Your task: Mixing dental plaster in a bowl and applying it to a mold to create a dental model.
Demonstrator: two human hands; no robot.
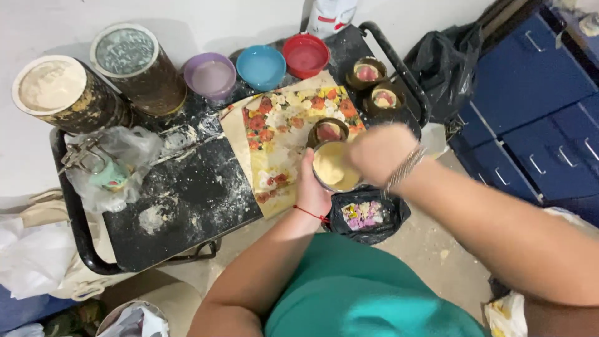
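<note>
- Left hand (312,187) cups a small round tin (335,167) of pale yellow filling, at the near edge of the floral cloth (281,125)
- Right hand (379,151) hovers blurred above the tin; its grip cannot be told

White wall (206,19) up top, pale concrete floor (430,249) below, dark blue drawers (543,125) standing right, black flour-dusted cart (187,200) in the middle.

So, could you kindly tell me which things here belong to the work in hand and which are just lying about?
In use:
- left hand holding the small bowl of pale paste
- right hand, blurred, over that bowl
- brown filled cups
- floral sheet

Lying about:
- purple, blue and red bowls
- two tall canisters
- black bag of petals
- blue drawers
</note>
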